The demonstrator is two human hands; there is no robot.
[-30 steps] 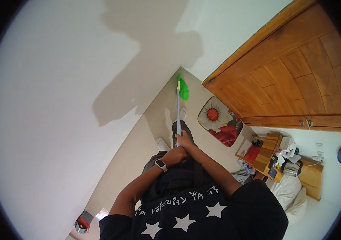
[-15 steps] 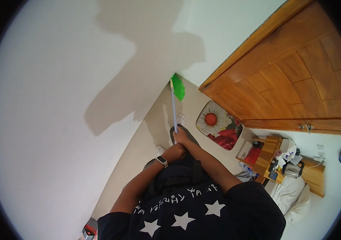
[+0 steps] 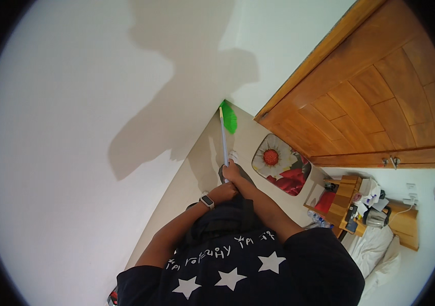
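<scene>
White wall [image 3: 64,153], to the left; panelled wooden door [image 3: 370,97], to the right; pale floor [image 3: 184,189] between, bearing one flower-print mat [image 3: 280,164] near the door. Broom [image 3: 223,140], one, long-handled, its green bristles [image 3: 230,120] set in the corner where the walls meet, the person's two hands closed on the handle close together: right hand [image 3: 232,172] farther down, left hand [image 3: 222,193] nearer the body. Liable to mishap: bristles could bend or jam if shoved hard into that corner, and a wide rightward swing could ruck the mat.
</scene>
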